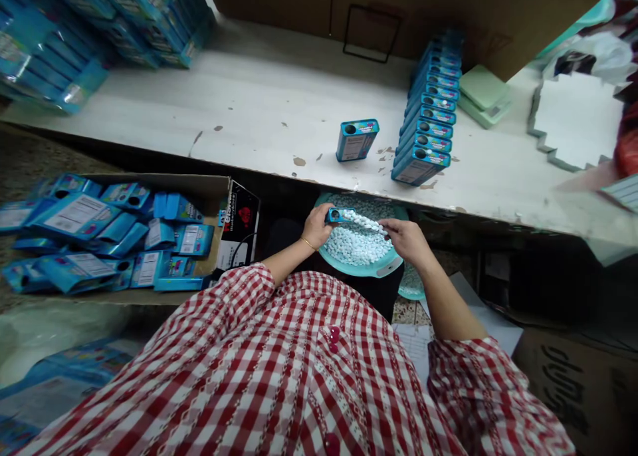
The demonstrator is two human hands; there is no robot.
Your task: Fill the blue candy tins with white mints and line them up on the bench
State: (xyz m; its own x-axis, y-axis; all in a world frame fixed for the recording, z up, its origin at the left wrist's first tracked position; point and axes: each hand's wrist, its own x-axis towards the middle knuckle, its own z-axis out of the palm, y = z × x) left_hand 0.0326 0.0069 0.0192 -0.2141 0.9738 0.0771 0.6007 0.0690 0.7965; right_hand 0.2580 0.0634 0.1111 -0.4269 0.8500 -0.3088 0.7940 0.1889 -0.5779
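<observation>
My left hand (317, 227) is closed around a small blue candy box (339, 215) with a dark round hole in its top. The box is held over a turquoise basin (349, 268) filled with small white candies (356, 246). At the basin's right side my right hand (406, 240) is closed on a scoop heaped with white candies (366, 222); the scoop itself is mostly hidden under them. Its front end reaches the top of the box, near the hole. On the white table above, one blue box (357, 140) stands alone.
A row of blue boxes (423, 147) stands on the table (269, 117), beside a pale green scale (483, 94). Wrapped stacks of blue boxes (149, 17) fill the back left. A carton (222, 223) of loose blue boxes (74, 217) lies at my left. A second turquoise basin (413, 293) sits lower down.
</observation>
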